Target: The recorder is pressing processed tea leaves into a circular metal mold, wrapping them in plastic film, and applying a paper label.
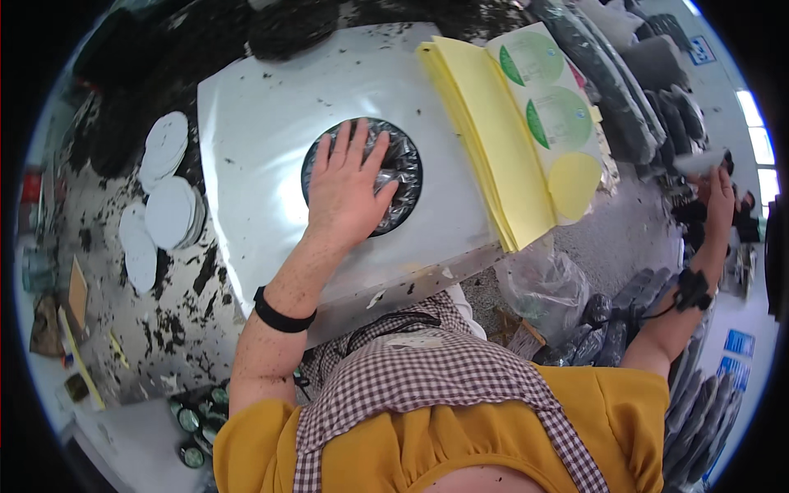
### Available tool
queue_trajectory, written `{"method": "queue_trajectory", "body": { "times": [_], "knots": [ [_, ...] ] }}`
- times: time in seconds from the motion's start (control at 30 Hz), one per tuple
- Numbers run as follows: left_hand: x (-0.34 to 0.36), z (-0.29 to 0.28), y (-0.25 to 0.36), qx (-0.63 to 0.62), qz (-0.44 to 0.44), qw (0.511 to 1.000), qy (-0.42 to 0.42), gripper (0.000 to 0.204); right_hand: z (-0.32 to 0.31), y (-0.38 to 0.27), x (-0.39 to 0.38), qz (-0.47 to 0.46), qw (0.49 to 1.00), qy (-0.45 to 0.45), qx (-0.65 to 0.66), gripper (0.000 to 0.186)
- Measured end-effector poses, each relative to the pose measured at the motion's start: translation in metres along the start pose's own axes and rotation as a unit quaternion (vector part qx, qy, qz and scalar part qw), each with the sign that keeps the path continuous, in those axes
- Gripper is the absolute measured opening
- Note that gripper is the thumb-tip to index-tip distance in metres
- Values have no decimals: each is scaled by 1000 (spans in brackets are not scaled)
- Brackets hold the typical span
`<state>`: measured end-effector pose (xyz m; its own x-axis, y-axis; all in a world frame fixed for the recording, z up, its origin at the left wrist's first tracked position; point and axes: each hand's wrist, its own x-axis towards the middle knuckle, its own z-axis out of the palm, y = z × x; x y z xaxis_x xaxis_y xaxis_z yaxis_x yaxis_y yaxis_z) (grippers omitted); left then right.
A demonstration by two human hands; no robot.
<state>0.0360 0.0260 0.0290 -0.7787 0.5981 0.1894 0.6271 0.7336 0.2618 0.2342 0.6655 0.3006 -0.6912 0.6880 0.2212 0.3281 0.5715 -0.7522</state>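
Observation:
My left hand lies palm down with fingers spread on a round, dark disc in shiny clear plastic. Under the disc is a smooth silver-white board. Far out to the right, my right hand is raised, its fingers at a pale flat object whose kind I cannot make out. Right of the disc, a folded yellow sheet lies on the board's edge, beside a sheet of round green-and-white labels.
Stacks of white paper discs sit at the left on a metal table strewn with dark flakes. A dark heap is at the back. Grey wrapped packs line the right, with a clear plastic bag below the board.

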Motion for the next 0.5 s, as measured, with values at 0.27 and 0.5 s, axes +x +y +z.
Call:
{"method": "queue_trajectory", "body": {
  "times": [0.27,0.5],
  "knots": [
    [2,-9,-8,-130,7,991,-32,52,414,-107,-227,-401,861,-300,85,64],
    [-11,5,-13,-79,-41,989,-116,60,430,-143,-215,-528,720,-415,-176,58]
  ]
}}
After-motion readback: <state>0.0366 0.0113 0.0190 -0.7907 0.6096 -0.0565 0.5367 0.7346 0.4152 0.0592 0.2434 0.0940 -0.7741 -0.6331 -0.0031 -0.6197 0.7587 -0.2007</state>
